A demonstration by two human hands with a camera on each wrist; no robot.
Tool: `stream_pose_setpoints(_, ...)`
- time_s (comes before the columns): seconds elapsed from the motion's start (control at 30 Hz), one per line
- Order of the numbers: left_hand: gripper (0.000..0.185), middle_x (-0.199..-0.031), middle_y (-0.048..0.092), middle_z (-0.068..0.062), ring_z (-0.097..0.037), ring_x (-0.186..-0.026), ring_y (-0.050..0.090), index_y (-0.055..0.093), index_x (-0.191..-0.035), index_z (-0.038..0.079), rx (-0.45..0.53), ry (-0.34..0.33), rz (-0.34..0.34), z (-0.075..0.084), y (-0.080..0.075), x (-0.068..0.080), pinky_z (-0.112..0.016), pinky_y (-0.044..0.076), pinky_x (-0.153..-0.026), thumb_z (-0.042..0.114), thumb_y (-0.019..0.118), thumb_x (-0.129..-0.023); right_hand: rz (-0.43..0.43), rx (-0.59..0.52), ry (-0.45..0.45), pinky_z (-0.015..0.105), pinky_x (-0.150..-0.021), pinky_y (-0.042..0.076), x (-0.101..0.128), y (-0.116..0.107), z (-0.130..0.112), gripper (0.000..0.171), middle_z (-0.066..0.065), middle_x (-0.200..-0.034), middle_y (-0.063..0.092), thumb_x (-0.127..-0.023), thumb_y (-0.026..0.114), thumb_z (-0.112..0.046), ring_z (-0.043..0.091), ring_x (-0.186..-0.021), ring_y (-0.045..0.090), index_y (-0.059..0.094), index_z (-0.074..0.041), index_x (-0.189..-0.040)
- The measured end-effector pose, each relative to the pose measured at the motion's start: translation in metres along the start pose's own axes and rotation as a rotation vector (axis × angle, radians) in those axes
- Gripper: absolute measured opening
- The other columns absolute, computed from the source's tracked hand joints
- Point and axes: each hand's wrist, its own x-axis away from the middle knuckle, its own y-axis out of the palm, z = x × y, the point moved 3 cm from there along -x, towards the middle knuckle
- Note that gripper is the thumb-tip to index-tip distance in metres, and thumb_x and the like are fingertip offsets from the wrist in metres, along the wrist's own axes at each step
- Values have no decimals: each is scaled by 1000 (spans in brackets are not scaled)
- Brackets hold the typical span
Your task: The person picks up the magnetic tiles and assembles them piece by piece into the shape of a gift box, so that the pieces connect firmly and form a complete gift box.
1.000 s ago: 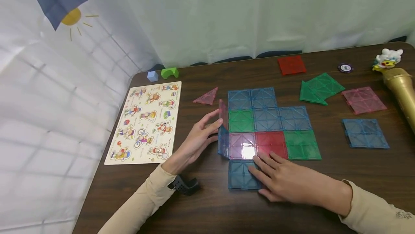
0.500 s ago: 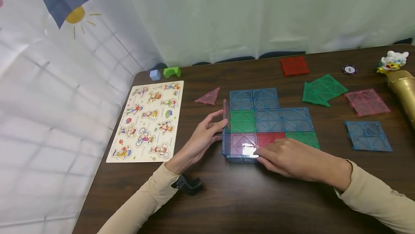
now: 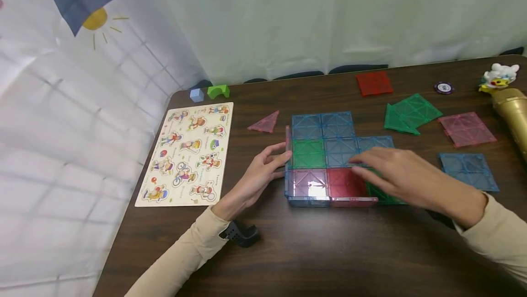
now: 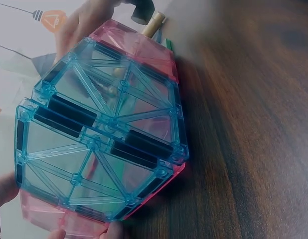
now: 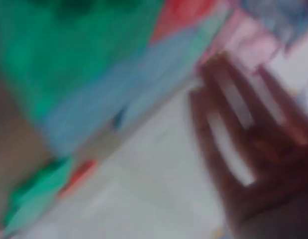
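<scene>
upright side tiles (image 3: 288, 159) of a flat tile grid (image 3: 337, 150) on the table (image 3: 288, 251) are braced by the left hand (image 3: 257, 175), fingers straight; the right hand (image 3: 405, 175) hovers spread. loosened support could topple them.

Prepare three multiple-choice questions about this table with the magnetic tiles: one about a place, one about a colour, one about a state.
1. Where does the wooden picture puzzle board lie?
A. left of the flat sheet of translucent plastic magnetic tiles
B. right of it
C. on top of it

2. What colour is the lone triangular translucent tile beside the tile sheet?
A. green
B. pink
C. yellow

3. How is the right hand?
A. gripping the gold toy microphone
B. fingers straight, spread above the tiles
C. curled in a fist on the dark wooden table

Answers:
1. A, the board lies by the table's left edge.
2. B, it is pink, beyond the left hand.
3. B, the head view shows straight fingers holding nothing.
</scene>
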Motion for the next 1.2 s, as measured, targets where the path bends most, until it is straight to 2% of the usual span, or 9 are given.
stream_pose_setpoints(0.17,55,-137,55,-24,-33,-131,57,40,-157,5,3,1,-1,0,1,0,-47,48,-111,24,58,-109,-23,-8,366,55,-74,54,17,-17,48,34,29,-121,69,-107,61,-15,33,-93,67,62,5,-135)
stream_pose_setpoints(0.3,56,-140,54,-24,-33,-136,54,39,-157,4,3,-4,-1,-1,1,0,-49,46,-112,26,58,-109,-99,-86,516,63,-82,51,26,-13,67,44,39,-128,61,-110,54,-18,48,-105,65,51,11,-143)
stream_pose_setpoints(0.5,55,-141,54,-23,-33,-136,54,39,-158,5,5,-13,-11,-1,0,1,-49,45,-113,25,57,-109,-94,-205,546,72,-94,46,31,-4,68,53,41,-141,52,-111,54,-17,59,-127,52,38,10,-153)
stream_pose_setpoints(0.7,54,-136,57,-24,-31,-129,59,42,-157,5,5,4,-10,1,0,0,-45,50,-109,24,58,-109,-57,-413,645,70,-96,45,32,-4,70,55,39,-146,50,-113,43,-19,55,-128,52,29,6,-160)
stream_pose_setpoints(0.73,54,-135,57,-24,-31,-128,60,42,-157,5,6,5,-9,1,0,0,-44,50,-108,24,58,-109,-35,-456,668,63,-98,48,34,-5,72,55,36,-144,53,-114,42,-20,46,-127,57,29,5,-160)
stream_pose_setpoints(0.83,54,-136,58,-23,-30,-128,60,43,-156,5,11,7,-5,1,0,0,-44,51,-108,24,59,-109,55,-608,708,36,-95,52,37,-4,77,51,6,-130,70,-115,38,-21,16,-116,64,33,5,-159)
stream_pose_setpoints(0.97,54,-137,58,-23,-31,-129,59,43,-156,5,7,5,1,1,0,0,-45,50,-108,24,59,-109,174,-769,720,13,-82,48,41,-1,83,31,-32,-112,64,-115,40,-23,-9,-102,60,47,-16,-144)
stream_pose_setpoints(1.07,54,-137,57,-23,-31,-130,59,43,-156,5,6,4,-3,0,-1,0,-45,50,-109,25,59,-108,236,-898,693,12,-82,50,44,1,85,21,-31,-113,66,-114,42,-21,-6,-104,59,50,-28,-133)
stream_pose_setpoints(1.2,55,-136,57,-23,-31,-130,59,42,-157,5,8,4,-9,0,-1,-1,-44,51,-108,25,59,-108,305,-1123,596,16,-82,54,47,3,83,25,-14,-121,65,-114,43,-14,1,-110,59,55,-22,-135)
